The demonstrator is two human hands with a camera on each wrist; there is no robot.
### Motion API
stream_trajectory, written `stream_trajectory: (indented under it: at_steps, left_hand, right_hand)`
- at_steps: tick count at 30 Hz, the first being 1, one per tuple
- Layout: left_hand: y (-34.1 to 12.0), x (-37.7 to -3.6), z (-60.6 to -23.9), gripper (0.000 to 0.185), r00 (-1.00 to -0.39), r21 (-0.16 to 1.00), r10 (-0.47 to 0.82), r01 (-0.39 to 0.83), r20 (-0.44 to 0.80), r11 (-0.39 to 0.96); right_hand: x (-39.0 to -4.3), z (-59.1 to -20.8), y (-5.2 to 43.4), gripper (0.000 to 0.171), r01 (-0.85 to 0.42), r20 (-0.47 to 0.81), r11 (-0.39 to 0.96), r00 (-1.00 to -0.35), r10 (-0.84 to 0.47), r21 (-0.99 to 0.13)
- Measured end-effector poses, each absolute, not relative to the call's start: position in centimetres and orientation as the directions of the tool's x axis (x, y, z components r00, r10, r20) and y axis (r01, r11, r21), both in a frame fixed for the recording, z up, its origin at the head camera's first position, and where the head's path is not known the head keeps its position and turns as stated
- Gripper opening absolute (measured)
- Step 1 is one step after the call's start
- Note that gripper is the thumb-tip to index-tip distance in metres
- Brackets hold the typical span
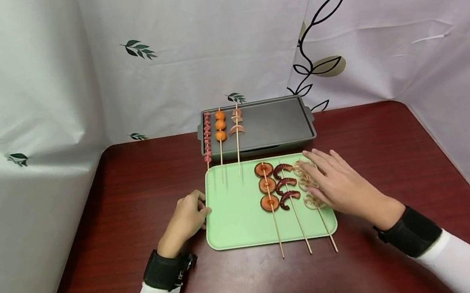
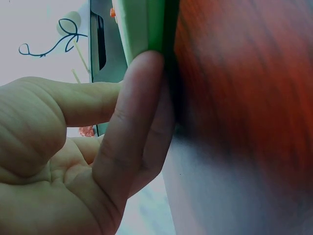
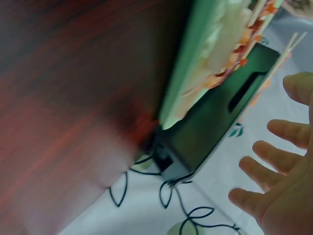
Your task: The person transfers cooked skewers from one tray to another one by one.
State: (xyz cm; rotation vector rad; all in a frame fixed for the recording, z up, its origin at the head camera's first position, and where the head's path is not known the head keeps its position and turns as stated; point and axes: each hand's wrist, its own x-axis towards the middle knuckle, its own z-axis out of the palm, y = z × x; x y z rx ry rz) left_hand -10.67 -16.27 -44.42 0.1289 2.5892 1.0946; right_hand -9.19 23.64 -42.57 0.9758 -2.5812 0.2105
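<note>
The lotus stick (image 1: 315, 201) lies on the R side of the green tray (image 1: 236, 220), w/ 3 round slices full of holes. Its long way runs back to front, leaning a bit: top end to the L, bare end to the R, poking out past the tray's front rim.

The R hand (image 1: 333, 183) is much nearer to it than the L. It hangs over the slices, so the stick is below & to the L of the palm; the bare end is toward the person. The R wrist view shows a gap, w/ fingers spread wide, holding nothing.

The L hand (image 1: 187, 217) has bent fingers & pinches the tray's L rim.

Next to the lotus is the dark curly stick (image 1: 287, 184), then the mushroom stick (image 1: 267, 186), all abt side by side.

Behind the tray sits a gray pan (image 1: 274, 124) w/ 3 more: pink bits (image 1: 207, 138), orange balls (image 1: 220, 125) & pale slices (image 1: 236, 119). Can't tell if their ends touch the tray.
</note>
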Motion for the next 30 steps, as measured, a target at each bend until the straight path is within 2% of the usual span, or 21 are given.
stream_trajectory:
  at_steps: [3,11,15,21,26,30]
  left_hand:
    - [-16.2,-10.6,-44.5,0.029,-0.944,0.712,0.206,-0.043,-0.259,0.701]
    - [-16.3,-10.7,-44.5,0.026,-0.947,0.723,0.209,-0.034,-0.244,0.69]
    - [-16.3,-10.7,-44.5,0.027,-0.945,0.721,0.209,-0.039,-0.251,0.691]
    - [-16.3,-10.8,-44.5,0.027,-0.944,0.72,0.209,-0.042,-0.256,0.692]
    - [-16.3,-10.7,-44.5,0.028,-0.945,0.714,0.208,-0.038,-0.254,0.699]
    - [-16.3,-10.7,-44.5,0.029,-0.945,0.713,0.212,-0.031,-0.249,0.7]
  right_hand:
    - [-9.2,-43.1,24.3,0.069,-0.619,0.353,0.785,-0.736,-0.578,-0.005]
    - [-9.5,-44.7,25.9,0.066,-0.599,0.362,0.797,-0.761,-0.539,-0.074]
    - [-9.4,-45.2,26.3,0.059,-0.562,0.303,0.811,-0.811,-0.501,-0.163]
    - [-9.0,-45.4,26.6,0.047,-0.402,0.137,0.846,-0.916,-0.378,-0.352]
    - [-9.1,-45.3,26.4,0.032,-0.349,0.113,0.809,-0.935,-0.338,-0.472]
    - [-9.2,-45.2,26.1,0.027,-0.281,0.065,0.789,-0.953,-0.295,-0.546]
